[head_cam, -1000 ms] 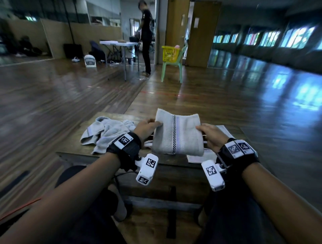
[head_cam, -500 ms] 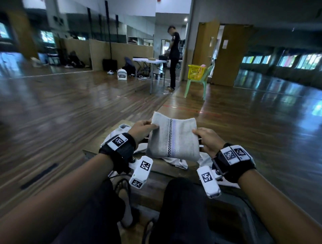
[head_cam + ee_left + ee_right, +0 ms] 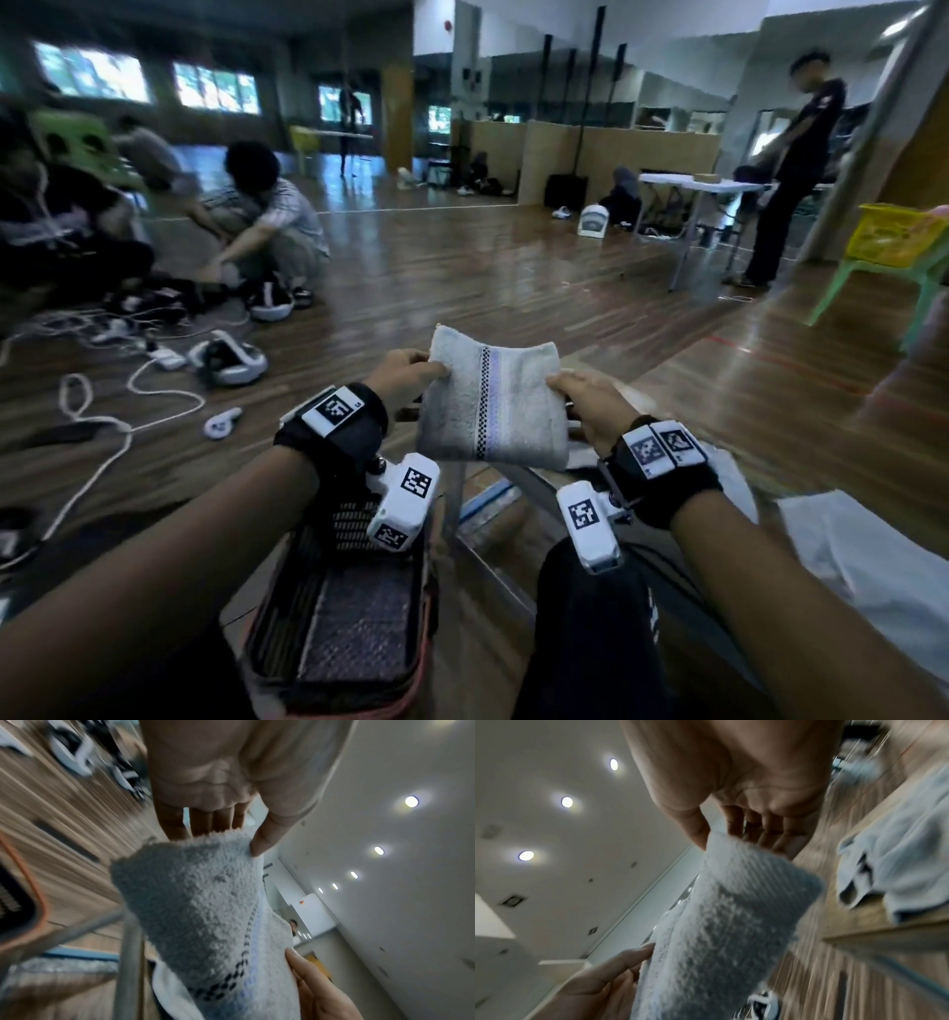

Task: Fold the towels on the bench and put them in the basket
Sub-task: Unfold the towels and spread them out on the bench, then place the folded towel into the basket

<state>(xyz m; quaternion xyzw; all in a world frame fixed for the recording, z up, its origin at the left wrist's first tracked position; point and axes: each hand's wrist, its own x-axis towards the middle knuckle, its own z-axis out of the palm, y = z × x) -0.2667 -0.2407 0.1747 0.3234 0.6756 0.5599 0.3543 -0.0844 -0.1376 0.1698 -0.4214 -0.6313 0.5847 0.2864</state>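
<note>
I hold the folded towel (image 3: 493,406) in the air between my hands, left hand (image 3: 405,375) pinching its left edge, right hand (image 3: 590,406) its right. The basket (image 3: 344,632) lies below and nearer me, under my left wrist, its long axis running away from me.

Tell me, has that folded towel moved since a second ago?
Yes. The folded towel, held by both hands, has left the bench and swung left toward the dark basket on the floor.

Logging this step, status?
Left hand and right hand grip folded towel by its sides. Towel held above basket, not in yet. Nothing between them.
</note>
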